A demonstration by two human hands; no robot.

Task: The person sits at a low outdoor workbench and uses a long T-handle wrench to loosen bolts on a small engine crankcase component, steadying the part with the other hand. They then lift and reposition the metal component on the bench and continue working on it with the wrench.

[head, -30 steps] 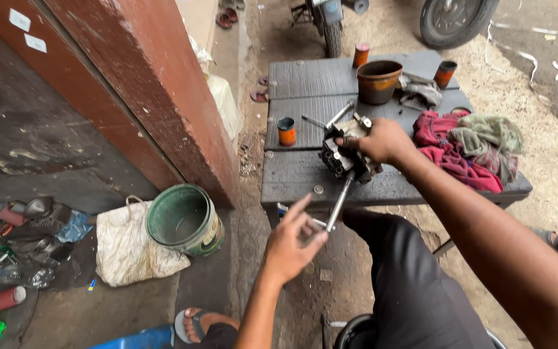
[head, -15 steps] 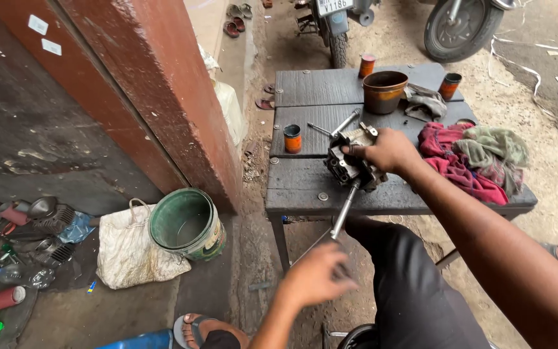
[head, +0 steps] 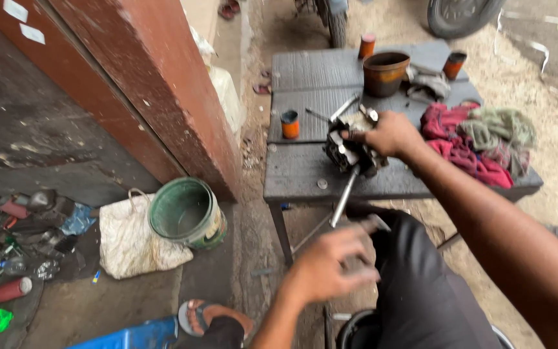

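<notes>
A dusty yard with a dark wooden table [head: 305, 171] beside a big red-brown post [head: 163, 90]. On the table sits a greasy metal engine part [head: 350, 150], close to the front edge, with a long steel rod [head: 343, 197] sticking out of it and down past the edge. The right hand [head: 392, 134] rests on top of the part, fingers curled around it. The left hand [head: 330, 265] has dropped lower than a moment ago — it now hangs below the rod, blurry, fingers half curled and holding nothing I can see. So the rod is let go, and only the right hand keeps the part steady. An orange can [head: 290, 124], a brown pot [head: 385, 72] and a pile of rags [head: 476, 142] sit around — a green bucket [head: 187, 213] stands on the ground.
</notes>
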